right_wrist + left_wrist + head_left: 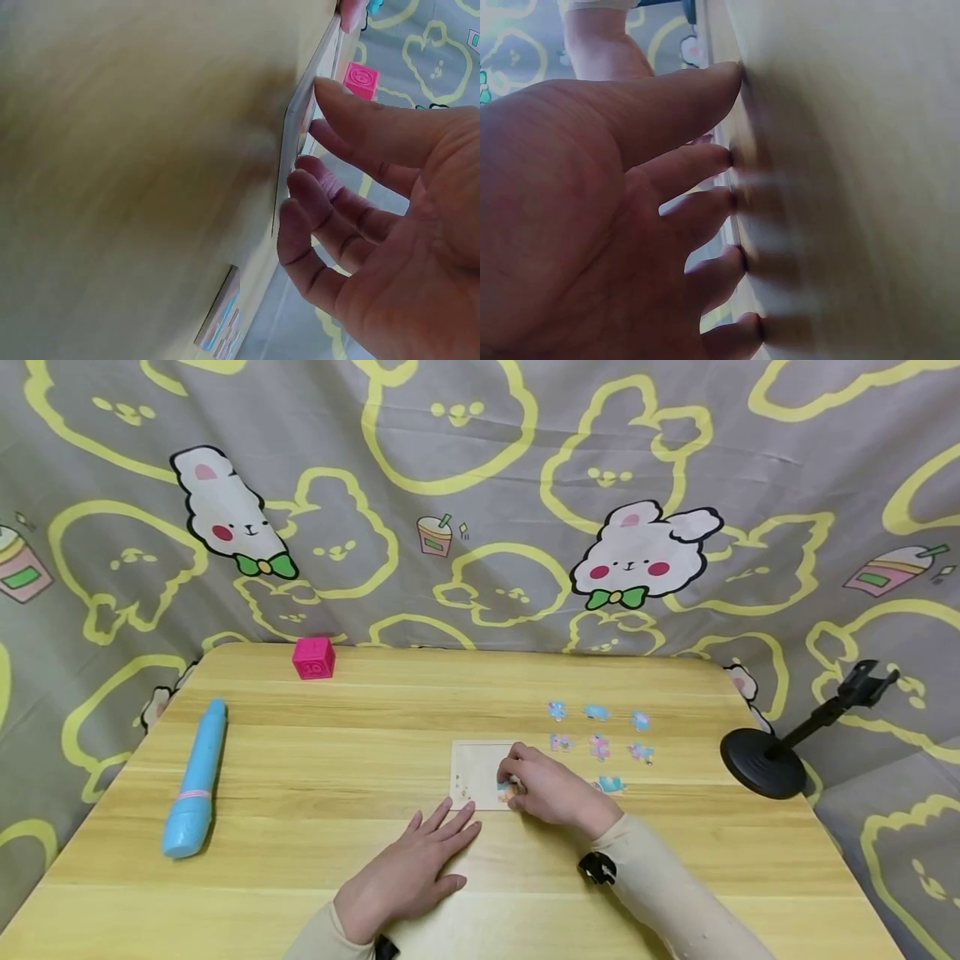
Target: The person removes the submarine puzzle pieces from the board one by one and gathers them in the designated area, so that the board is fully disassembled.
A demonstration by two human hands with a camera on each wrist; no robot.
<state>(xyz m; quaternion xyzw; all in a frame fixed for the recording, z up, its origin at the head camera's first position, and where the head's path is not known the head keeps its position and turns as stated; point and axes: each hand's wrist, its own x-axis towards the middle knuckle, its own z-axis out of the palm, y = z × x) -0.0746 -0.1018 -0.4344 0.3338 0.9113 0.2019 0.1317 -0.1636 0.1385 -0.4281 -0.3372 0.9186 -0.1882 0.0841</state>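
Observation:
A pale, square puzzle board (474, 764) with a raised rim lies flat on the table. At its lower right corner is a colourful puzzle piece (507, 792), which my right hand (553, 787) pinches between thumb and curled fingers. The fingers partly cover the piece; in the right wrist view the thumb tip (330, 88) is at the board's rim (291, 135). My left hand (411, 875) lies palm down with straight, spread fingers, the longest ones touching the board's near edge. Seen from the left wrist, its fingertips (735, 259) press on the surface.
Several loose puzzle pieces (599, 747) sit in rows right of the board, one (611, 785) just beyond my right wrist. A blue toy microphone (197, 785) lies at left, a pink cube (313, 658) at the back. A black stand (765, 763) is at the right edge.

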